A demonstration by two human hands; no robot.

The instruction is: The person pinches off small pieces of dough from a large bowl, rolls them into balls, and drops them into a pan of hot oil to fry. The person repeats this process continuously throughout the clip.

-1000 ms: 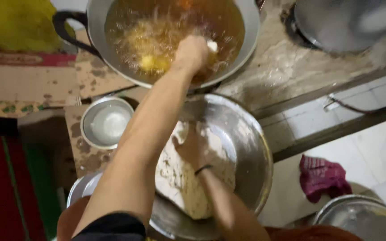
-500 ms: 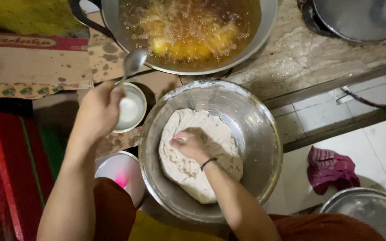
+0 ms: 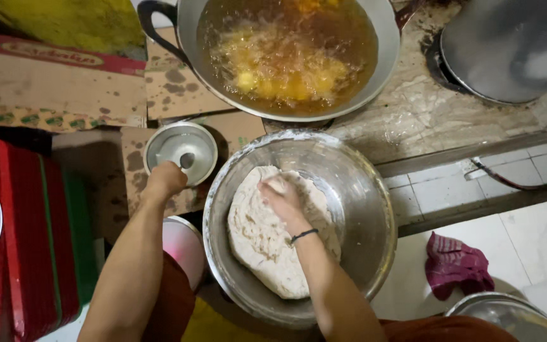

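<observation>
My left hand (image 3: pixel 166 180) grips a metal spoon (image 3: pixel 187 159) whose tip rests inside a small steel bowl (image 3: pixel 159 142) of pale liquid. To the right, a big steel bowl (image 3: pixel 375 209) holds a mass of soft white dough (image 3: pixel 261 247). My right hand (image 3: pixel 283 197), with a dark band on the wrist, presses into the dough's upper edge, fingers curled around a lump of it. Beyond both bowls a wide wok (image 3: pixel 188 38) holds bubbling oil with yellow pieces (image 3: pixel 286 63) frying in it.
Stained cardboard (image 3: pixel 52 82) covers the counter at left. A red crate (image 3: pixel 26 221) stands at left, with a pink-topped container (image 3: pixel 182 244) under my left arm. A grey pan (image 3: pixel 508 44) sits top right. A maroon cloth (image 3: pixel 454 266) and another steel bowl (image 3: pixel 508 316) lie on the tiled floor.
My left hand has come back from the wok with the spoon and lowered it into the small steel bowl. My right hand stayed in the dough, shifting slightly.
</observation>
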